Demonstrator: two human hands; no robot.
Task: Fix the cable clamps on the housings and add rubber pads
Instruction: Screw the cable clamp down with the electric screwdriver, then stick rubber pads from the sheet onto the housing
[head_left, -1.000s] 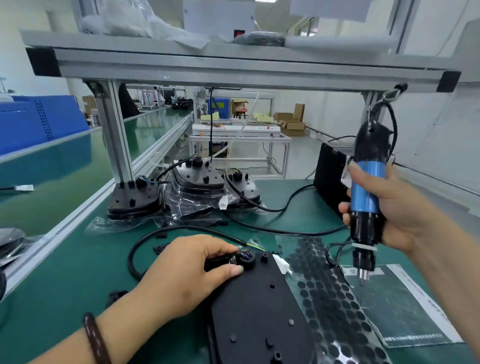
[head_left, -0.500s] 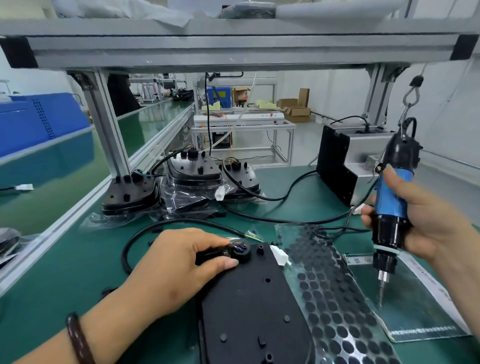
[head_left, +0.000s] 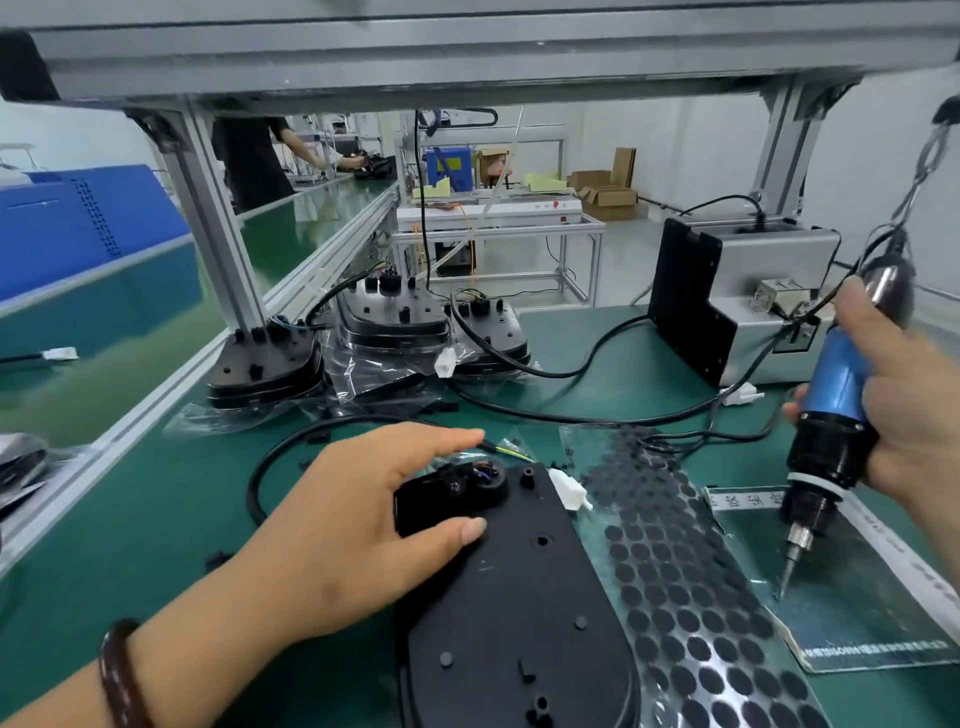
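A black housing (head_left: 519, 613) lies flat on the green bench in front of me. My left hand (head_left: 358, 519) presses a black cable clamp (head_left: 441, 493) onto the housing's far end, thumb and fingers on either side of it. A black cable (head_left: 291, 447) loops away from there. My right hand (head_left: 904, 415) grips a blue and black electric screwdriver (head_left: 831, 421), upright, its bit tip touching a dark mat (head_left: 857, 613) to the right. Between housing and mat lies a sheet of round black rubber pads (head_left: 675, 561).
Three more black housings (head_left: 384, 322) in plastic bags stand at the back of the bench. A silver and black box (head_left: 727, 291) sits at the back right. An aluminium frame post (head_left: 218, 223) rises at left beside a green conveyor. A person works far behind.
My right hand has lowered the screwdriver and moved it right, until its bit touches the mat. My left hand has stayed on the clamp.
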